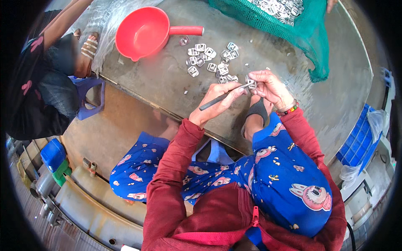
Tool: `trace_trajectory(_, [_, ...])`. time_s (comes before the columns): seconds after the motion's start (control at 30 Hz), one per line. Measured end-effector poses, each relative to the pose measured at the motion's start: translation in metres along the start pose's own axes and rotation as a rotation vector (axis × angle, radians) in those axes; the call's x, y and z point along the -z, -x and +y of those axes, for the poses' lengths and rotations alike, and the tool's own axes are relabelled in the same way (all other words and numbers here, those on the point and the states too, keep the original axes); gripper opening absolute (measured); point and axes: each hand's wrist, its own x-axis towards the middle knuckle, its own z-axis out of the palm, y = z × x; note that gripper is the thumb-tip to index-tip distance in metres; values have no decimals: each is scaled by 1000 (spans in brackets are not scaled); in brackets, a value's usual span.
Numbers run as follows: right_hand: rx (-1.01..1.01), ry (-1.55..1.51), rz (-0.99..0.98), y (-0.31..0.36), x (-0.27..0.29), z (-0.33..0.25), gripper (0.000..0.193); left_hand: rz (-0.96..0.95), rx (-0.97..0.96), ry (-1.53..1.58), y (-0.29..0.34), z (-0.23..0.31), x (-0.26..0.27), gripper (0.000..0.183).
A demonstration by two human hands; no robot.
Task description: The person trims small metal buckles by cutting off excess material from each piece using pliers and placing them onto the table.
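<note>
My left hand (215, 98) is closed around a slim dark tool (209, 103) with a thin metal end; its exact kind I cannot make out. The tip meets a small silver metal piece (251, 83), buckle-like with cut-out openings. My right hand (271, 87) pinches that piece between thumb and fingers. Just beyond my hands, several similar loose metal pieces (210, 52) lie scattered on the grey work surface (163, 85). Tiny light scraps lie among and around them.
A red plastic dipper (142, 35) stands at the far left, its handle pointing right. At the far right, a green mesh net (320, 50) holds a heap of metal pieces (282, 10). Another person (50, 79) sits at the left by a purple stool (94, 98). A blue crate (356, 136) stands right.
</note>
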Motion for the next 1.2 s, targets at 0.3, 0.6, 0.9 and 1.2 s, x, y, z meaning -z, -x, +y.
trace_trajectory(0.3, [97, 162, 154, -8, -6, -2, 21, 209, -113, -505, 2, 16, 2, 18])
trace_trajectory(0.6, [143, 379, 257, -6, -26, 6, 18, 183, -26, -843, 5, 37, -1, 17])
trace_trajectory(0.9, [86, -17, 42, -8, 2, 23, 18, 86, 98, 415, 0, -16, -3, 28])
trace_trajectory(1.2, [190, 45, 286, -8, -5, 20, 26, 377, -36, -189, 10, 4, -10, 22])
